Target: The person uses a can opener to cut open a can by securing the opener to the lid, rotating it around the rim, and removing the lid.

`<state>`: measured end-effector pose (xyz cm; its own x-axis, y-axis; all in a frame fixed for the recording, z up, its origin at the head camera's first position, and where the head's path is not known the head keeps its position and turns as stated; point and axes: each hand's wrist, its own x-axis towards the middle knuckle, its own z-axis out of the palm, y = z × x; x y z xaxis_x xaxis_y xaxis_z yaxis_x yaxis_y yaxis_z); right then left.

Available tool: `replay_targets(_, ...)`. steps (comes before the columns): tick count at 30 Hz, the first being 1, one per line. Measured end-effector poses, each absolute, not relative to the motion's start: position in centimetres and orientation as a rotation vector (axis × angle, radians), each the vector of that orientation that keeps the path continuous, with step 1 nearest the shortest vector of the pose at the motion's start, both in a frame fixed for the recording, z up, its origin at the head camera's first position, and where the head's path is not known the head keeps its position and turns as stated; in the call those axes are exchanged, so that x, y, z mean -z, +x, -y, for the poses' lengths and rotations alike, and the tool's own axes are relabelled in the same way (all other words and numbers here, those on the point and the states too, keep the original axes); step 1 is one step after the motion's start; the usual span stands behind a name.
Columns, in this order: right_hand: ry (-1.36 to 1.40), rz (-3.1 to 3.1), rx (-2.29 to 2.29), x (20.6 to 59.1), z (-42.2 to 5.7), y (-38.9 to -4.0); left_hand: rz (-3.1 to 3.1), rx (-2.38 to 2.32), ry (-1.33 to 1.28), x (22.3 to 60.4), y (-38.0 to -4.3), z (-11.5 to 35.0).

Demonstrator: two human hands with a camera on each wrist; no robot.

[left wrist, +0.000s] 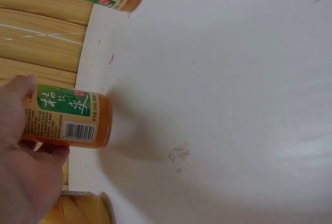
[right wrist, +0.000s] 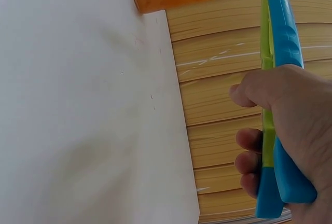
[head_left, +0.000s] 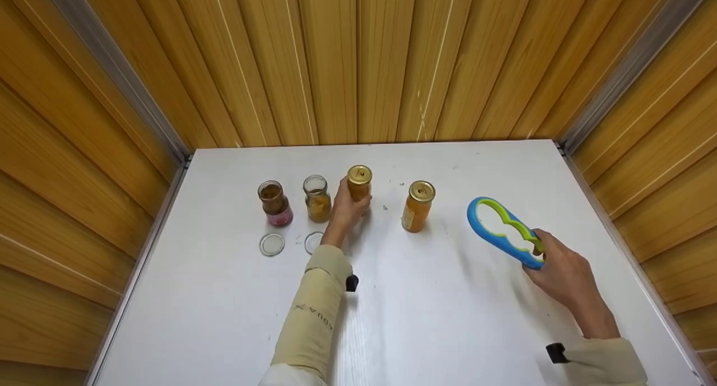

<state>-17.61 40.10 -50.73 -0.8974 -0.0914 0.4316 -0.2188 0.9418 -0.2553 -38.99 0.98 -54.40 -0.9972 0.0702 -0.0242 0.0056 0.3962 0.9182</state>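
My left hand [head_left: 348, 209] grips a sealed glass jar [head_left: 359, 191] of orange fruit with a gold lid. In the left wrist view its green label and barcode face the camera, and fingers and thumb wrap the jar [left wrist: 72, 115]. My right hand [head_left: 566, 271] holds a blue and green jar opener [head_left: 501, 235] by its handle end, raised over the right side of the table. Between the hands stands a second gold-lidded jar [head_left: 418, 207] of orange fruit, upright and untouched.
Left of my left hand stand two lidless jars, one with yellow fruit [head_left: 319, 205] and one with dark contents [head_left: 275, 207]. Two loose lids lie before them, the left lid [head_left: 272, 244] in full view. Wood-patterned walls [head_left: 386, 61] enclose the white table [head_left: 425, 313].
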Motion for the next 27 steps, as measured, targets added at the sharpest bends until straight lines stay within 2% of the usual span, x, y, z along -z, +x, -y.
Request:
replay_targets(11, 0.192, 2.701, -0.443, 50.6, -39.6, -17.7, -2.529, -1.662, 0.097, 54.5, -38.0, -0.7)
replay_targets(27, 0.203, 2.685, -0.446, 49.5, -38.9, -18.0, -2.505, -1.599, 0.331, 54.3, -35.3, 0.7)
